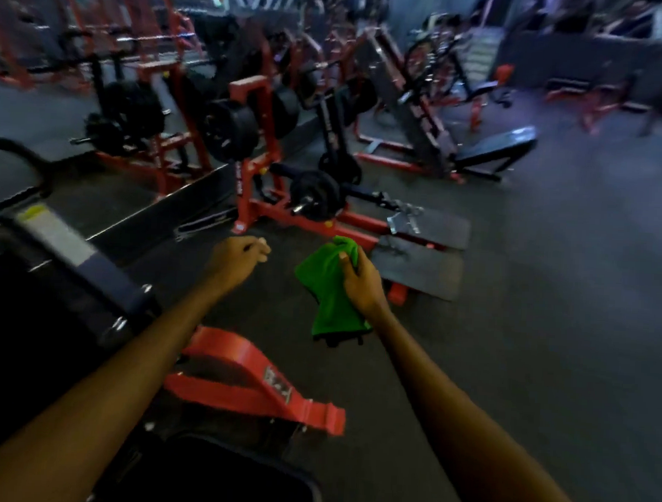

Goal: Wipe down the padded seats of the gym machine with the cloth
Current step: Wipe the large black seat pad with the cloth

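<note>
Closest below me, a dark padded seat (pixel 213 477) is sitting by a red frame (pixel 248 380). My right hand (pixel 358 280) is gripping the green cloth (pixel 327 296), which is dangling above the floor (pixel 528 297); my left hand (pixel 236 256) is curling its fingers, holding nothing.

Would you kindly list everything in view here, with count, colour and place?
cloth: one, green, hanging from the right hand
padded seat: one, black, bottom edge, left of centre
pad: one, dark, left side
machine frame: one, red, below the hands
weight plates: several, black, on red racks behind
bench: one, dark, far right
floor: dark grey, throughout
left hand: one, curled, holding nothing
right hand: one, gripping the cloth
</note>
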